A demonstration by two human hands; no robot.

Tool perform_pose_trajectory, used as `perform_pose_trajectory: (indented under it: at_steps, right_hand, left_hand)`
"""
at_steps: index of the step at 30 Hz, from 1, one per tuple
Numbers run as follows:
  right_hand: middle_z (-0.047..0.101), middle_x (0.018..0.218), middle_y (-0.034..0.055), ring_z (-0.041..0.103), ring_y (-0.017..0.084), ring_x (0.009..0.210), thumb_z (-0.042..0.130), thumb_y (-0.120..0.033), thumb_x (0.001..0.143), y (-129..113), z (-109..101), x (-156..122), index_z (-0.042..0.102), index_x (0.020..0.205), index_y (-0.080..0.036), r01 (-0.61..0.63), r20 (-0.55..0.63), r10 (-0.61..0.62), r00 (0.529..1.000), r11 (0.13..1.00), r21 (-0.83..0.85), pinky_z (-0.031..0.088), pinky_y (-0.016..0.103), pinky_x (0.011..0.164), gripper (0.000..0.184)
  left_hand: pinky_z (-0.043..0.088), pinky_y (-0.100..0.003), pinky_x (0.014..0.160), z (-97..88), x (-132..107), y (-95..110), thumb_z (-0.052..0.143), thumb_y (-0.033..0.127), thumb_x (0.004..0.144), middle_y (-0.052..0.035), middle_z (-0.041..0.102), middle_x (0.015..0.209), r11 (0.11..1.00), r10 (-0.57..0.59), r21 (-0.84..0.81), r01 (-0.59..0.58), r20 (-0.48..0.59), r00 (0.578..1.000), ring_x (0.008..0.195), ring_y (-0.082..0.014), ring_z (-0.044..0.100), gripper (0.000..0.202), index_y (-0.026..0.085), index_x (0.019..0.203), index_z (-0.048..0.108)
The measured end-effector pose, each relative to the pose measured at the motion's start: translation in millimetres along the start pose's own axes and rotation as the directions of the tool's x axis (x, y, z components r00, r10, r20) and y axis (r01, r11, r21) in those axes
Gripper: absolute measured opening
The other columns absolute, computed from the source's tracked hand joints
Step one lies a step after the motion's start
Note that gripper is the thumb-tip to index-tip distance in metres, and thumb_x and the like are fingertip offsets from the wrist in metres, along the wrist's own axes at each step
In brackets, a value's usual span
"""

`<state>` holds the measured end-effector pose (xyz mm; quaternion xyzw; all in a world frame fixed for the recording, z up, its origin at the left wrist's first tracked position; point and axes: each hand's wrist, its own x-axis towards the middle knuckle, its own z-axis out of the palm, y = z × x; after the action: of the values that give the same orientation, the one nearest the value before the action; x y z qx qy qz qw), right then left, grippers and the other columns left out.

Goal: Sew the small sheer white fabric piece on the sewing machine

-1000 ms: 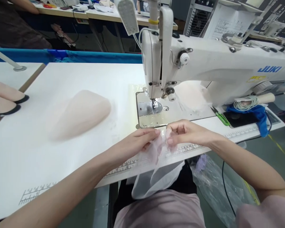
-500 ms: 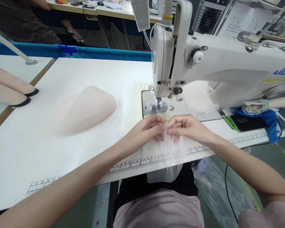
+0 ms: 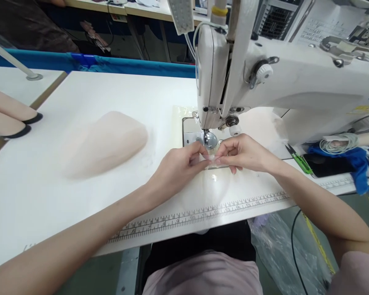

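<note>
My left hand (image 3: 178, 166) and my right hand (image 3: 242, 153) meet just in front of the needle and presser foot (image 3: 207, 137) of a white sewing machine (image 3: 295, 88). Both pinch the top edge of a thin, sheer white piece of fabric (image 3: 213, 184), which lies flat on the table toward me. The fingertips of both hands are closed on the fabric edge, a few centimetres from the metal needle plate (image 3: 190, 137).
A stack of pale pink sheer fabric pieces (image 3: 106, 141) lies on the white table (image 3: 80, 98) to the left. Green thread snips (image 3: 298, 157) and blue cloth (image 3: 353, 162) sit right of the machine. Two pink shapes with black tips (image 3: 10, 121) rest at far left. A ruler strip (image 3: 203, 213) runs along the table's front edge.
Both hands have carried the sheer fabric up from the table's front edge toward the presser foot. The fabric hung over the edge before; now it lies on the table.
</note>
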<state>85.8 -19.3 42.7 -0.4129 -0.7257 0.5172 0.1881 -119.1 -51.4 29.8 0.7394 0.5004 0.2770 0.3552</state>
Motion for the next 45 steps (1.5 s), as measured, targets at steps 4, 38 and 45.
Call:
perform_pose_trajectory:
  at_steps: [4, 38, 45]
  right_hand:
    - [0.063, 0.063, -0.0029, 0.062, 0.009, 0.055, 0.064, -0.024, 0.083, 3, 9, -1, 0.063, 0.083, -0.016, 0.060, -0.086, -0.065, 0.994, 0.997, -0.053, 0.050, 0.021, 0.054, 0.007]
    - [0.058, 0.059, -0.0069, 0.055, 0.008, 0.053, 0.057, -0.023, 0.089, 17, 29, -8, 0.052, 0.097, -0.021, 0.285, -0.160, -0.322, 0.933, 0.933, -0.218, 0.043, 0.019, 0.050, 0.010]
    - [0.055, 0.060, -0.0067, 0.053, 0.008, 0.052, 0.056, -0.022, 0.090, 20, 29, -8, 0.051, 0.094, -0.022, 0.358, -0.130, -0.396, 0.909, 0.902, -0.242, 0.043, 0.019, 0.049, 0.006]
  left_hand:
    - [0.030, -0.022, 0.050, 4.3, -2, -11, 0.058, 0.027, 0.087, 0.0096, 0.037, 0.052, 0.996, 0.080, 0.055, -0.075, -0.105, 0.991, 0.047, -0.0078, 0.033, 0.007, 0.021, 0.083, 0.058]
    - [0.029, -0.018, 0.046, 12.0, -11, -25, 0.055, 0.023, 0.093, 0.0107, 0.045, 0.052, 0.948, 0.289, 0.184, -0.260, -0.153, 0.945, 0.043, -0.0051, 0.035, 0.008, 0.021, 0.087, 0.060]
    - [0.031, -0.017, 0.045, 10.7, -11, -22, 0.055, 0.023, 0.093, 0.0103, 0.050, 0.053, 0.938, 0.319, 0.195, -0.287, -0.159, 0.934, 0.043, -0.0046, 0.038, 0.008, 0.021, 0.088, 0.059]
